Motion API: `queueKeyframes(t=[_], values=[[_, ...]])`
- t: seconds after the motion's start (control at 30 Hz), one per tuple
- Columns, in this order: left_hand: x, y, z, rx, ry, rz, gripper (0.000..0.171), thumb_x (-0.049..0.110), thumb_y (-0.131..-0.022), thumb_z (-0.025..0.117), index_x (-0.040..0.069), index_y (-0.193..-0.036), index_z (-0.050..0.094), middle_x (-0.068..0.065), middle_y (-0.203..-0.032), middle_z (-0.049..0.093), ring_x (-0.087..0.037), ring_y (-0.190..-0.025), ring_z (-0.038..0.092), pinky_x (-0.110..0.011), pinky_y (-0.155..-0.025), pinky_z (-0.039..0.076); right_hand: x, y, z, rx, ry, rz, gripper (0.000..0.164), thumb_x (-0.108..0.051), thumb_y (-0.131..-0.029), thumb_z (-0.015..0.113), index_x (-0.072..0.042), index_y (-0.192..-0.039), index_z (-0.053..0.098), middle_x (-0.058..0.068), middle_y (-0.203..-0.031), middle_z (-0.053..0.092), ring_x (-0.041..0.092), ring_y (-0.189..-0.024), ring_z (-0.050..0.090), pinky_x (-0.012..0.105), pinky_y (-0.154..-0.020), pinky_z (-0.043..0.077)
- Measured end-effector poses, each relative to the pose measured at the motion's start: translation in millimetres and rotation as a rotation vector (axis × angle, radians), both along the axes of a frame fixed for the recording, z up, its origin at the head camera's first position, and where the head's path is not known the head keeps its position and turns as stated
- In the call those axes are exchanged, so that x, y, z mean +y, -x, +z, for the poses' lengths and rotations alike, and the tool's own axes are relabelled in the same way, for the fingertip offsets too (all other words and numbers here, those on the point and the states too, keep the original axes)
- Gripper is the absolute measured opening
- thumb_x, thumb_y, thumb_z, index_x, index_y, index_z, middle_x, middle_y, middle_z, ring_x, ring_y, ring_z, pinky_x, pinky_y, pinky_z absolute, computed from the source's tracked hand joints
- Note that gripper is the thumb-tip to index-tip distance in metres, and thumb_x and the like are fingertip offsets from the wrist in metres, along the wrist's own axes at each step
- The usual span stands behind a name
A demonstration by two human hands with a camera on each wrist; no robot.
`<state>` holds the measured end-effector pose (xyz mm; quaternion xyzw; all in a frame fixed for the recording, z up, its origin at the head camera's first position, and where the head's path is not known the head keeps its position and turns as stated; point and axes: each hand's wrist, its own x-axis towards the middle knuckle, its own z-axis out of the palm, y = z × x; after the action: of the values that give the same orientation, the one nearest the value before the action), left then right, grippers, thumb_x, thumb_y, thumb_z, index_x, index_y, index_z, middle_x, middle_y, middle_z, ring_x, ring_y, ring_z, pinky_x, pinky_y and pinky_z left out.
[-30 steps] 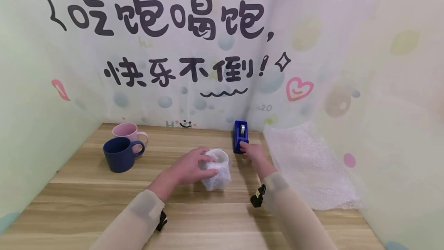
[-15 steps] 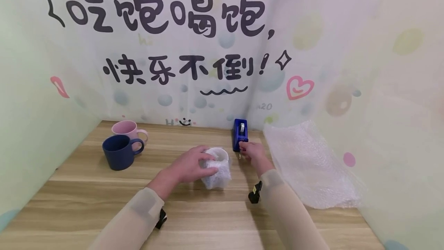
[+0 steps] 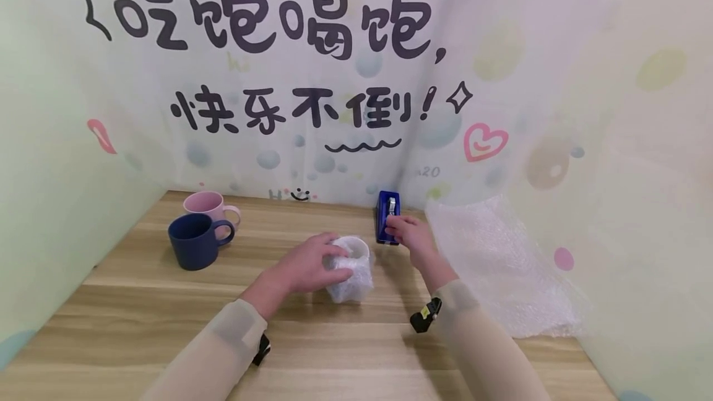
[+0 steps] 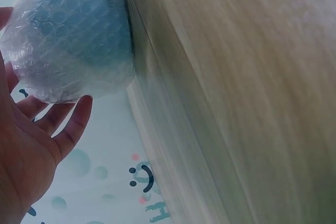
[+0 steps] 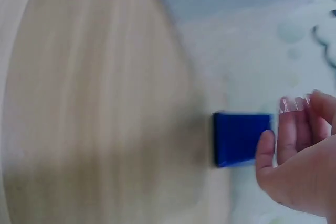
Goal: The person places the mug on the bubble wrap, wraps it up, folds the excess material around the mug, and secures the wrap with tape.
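Note:
A cup wrapped in bubble wrap (image 3: pixel 351 274) stands on the wooden table, its pale rim showing at the top. My left hand (image 3: pixel 312 265) grips it from the left, thumb and fingers spread around the wrapped side. In the left wrist view, a blue patch shows through the bubble wrap (image 4: pixel 79 24). At the back, my right hand (image 3: pixel 414 237) is over the front end of a blue tape dispenser (image 3: pixel 382 218). Between its thumb and fingers it pinches a short strip of clear tape (image 5: pixel 293 105), visible in the right wrist view.
A navy mug (image 3: pixel 192 243) stands at the left in front of a pink mug (image 3: pixel 203 203), both handles pointing right. A sheet of bubble wrap (image 3: pixel 496 271) lies flat along the right side. A printed wall (image 3: pixel 312 172) closes off the table's back edge.
My right hand has lifted slightly from the dispenser's front and shifted a little right, with the tape strip in its fingers. My left hand keeps its grip on the wrapped cup.

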<state>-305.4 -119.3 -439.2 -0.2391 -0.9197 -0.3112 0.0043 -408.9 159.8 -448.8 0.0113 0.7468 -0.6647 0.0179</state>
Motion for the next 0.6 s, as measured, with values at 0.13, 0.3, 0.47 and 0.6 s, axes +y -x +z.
queueKeyframes(t=[0.13,0.3,0.47,0.6], values=[[0.4,-0.4,1.4,0.003,0.000,0.006,0.055,0.057,-0.097,0.074,0.018,-0.136,0.078,-0.015,-0.169,0.049,-0.041,-0.156,0.048,-0.059,-0.129,0.041,-8.4,-28.3,44.7,0.050,0.001,-0.011,0.025,-0.026,-0.105,0.076,-0.003,-0.114,0.079,-0.001,-0.095,0.081,0.010,-0.092,0.077,0.042,-0.107,0.054],[1.1,-0.8,0.5,0.005,0.013,0.013,0.055,0.058,-0.097,0.073,0.018,-0.135,0.078,-0.015,-0.169,0.049,-0.041,-0.155,0.048,-0.060,-0.128,0.042,-11.2,-50.9,75.8,0.103,0.020,0.057,0.016,-0.024,-0.105,0.076,-0.010,-0.102,0.081,-0.009,-0.089,0.078,0.007,-0.088,0.077,0.029,-0.100,0.058],[1.1,-1.9,0.8,0.000,0.017,0.019,0.055,0.057,-0.098,0.072,0.019,-0.137,0.078,-0.016,-0.170,0.048,-0.041,-0.156,0.047,-0.061,-0.128,0.042,-17.6,-73.5,97.3,0.139,0.030,0.134,0.019,-0.021,-0.105,0.076,-0.003,-0.105,0.081,-0.004,-0.096,0.078,0.013,-0.089,0.077,0.026,-0.096,0.061],[0.0,-2.2,0.8,0.010,0.002,0.001,0.047,0.047,-0.103,0.063,0.018,-0.137,0.077,-0.018,-0.170,0.047,-0.044,-0.157,0.046,-0.062,-0.129,0.040,-26.2,-92.0,108.3,0.112,0.055,0.206,0.018,-0.019,-0.106,0.074,-0.003,-0.104,0.082,-0.003,-0.091,0.077,0.015,-0.087,0.075,0.027,-0.093,0.060]])
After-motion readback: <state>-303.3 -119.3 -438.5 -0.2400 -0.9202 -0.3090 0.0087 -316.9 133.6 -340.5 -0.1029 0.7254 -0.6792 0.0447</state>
